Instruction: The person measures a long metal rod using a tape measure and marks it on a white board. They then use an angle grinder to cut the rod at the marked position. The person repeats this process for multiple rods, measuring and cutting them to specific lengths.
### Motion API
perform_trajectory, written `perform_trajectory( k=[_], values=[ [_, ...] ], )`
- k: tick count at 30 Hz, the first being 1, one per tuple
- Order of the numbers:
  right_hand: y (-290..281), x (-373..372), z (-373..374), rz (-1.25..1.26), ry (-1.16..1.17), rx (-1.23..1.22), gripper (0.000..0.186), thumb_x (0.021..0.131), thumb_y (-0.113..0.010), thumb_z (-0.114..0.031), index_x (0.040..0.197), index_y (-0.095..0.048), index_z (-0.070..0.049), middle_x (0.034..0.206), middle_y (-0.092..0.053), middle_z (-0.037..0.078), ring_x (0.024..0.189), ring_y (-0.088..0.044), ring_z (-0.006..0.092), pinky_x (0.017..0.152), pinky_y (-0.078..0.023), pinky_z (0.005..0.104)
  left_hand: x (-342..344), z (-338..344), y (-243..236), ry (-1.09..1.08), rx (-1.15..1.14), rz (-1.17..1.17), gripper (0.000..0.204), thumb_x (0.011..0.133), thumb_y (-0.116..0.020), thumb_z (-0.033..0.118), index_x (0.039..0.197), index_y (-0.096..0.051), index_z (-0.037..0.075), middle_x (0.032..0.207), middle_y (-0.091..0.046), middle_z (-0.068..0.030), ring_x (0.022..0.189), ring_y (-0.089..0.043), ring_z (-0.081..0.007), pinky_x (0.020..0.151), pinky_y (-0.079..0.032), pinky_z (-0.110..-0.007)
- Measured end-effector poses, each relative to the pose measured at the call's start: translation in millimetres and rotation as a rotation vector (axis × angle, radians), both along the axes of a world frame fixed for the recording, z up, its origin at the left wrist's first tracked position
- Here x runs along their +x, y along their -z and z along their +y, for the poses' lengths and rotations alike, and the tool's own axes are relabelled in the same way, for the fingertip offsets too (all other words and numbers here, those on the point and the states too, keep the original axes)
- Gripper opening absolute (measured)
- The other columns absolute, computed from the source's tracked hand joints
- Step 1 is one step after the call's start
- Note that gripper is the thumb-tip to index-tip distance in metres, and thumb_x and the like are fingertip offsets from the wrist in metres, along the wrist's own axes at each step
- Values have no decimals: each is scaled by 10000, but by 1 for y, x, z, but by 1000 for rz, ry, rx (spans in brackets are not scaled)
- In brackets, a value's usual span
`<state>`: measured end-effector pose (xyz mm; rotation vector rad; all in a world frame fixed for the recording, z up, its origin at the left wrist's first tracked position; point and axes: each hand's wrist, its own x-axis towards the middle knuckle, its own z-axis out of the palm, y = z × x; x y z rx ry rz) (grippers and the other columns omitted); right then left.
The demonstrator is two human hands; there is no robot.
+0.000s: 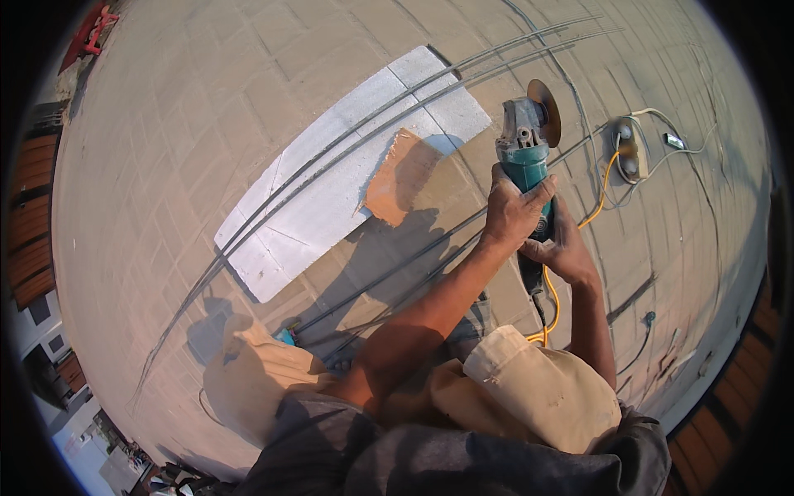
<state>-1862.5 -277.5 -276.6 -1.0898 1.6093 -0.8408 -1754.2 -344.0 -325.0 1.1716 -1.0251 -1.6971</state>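
Both hands' fingers wrap the teal angle grinder's grey-and-teal body, hiding its handle beneath them. Below the fingers, the yellow power cable vanishes behind the beige trouser knee. The thin steel rods fade into blur far left.

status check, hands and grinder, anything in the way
Both hands, left hand and right hand, gripping angle grinder, disc held above the paving. Steel rods lie across white slab. Yellow cord trails below.
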Motion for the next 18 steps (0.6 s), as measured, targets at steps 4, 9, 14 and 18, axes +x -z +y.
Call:
perform_trajectory(
  k=[4, 9, 14, 18],
  values=[
    [4, -1, -20, -100, 34, 114, 676, 693, -851, -162, 1278, -553, 0, 1102, -658, 103, 990, -647, 185, 897, -517, 338, 8, -4, -12, 81, -72, -74, 779, 861, -776, 503, 1219, -445, -105, 1072, -623, -229, 979, -654, -305, 854, -529, -402],
    [5, -2, -32, -416, 99, 19, 731, 652, -883, -284, 1251, -571, -4, 1084, -663, 87, 910, -659, 158, 826, -539, 315, 72, -78, -62, 671, -73, -359, 638, 970, -617, 537, 1208, -610, -55, 1056, -699, -167, 951, -675, -243, 882, -522, -378],
    [4, 0, -42, -132, 83, -22, 795, 649, -877, -371, 1263, -564, 26, 991, -617, 58, 848, -604, 157, 773, -507, 304, 188, -143, -63, 646, -617, -1247, 347, 983, -609, 330, 1135, -655, 21, 1112, -662, -182, 1046, -649, -383, 895, -513, -454],
    [-3, 0, -51, -329, 93, -9, 795, 675, -852, -396, 1272, -552, 35, 1019, -610, 68, 872, -606, 172, 811, -503, 320, 272, -146, -57, 643, -693, -1414, 398, 944, -674, 359, 1185, -649, 43, 1174, -633, -138, 1034, -652, -367, 895, -512, -479]
  ],
)
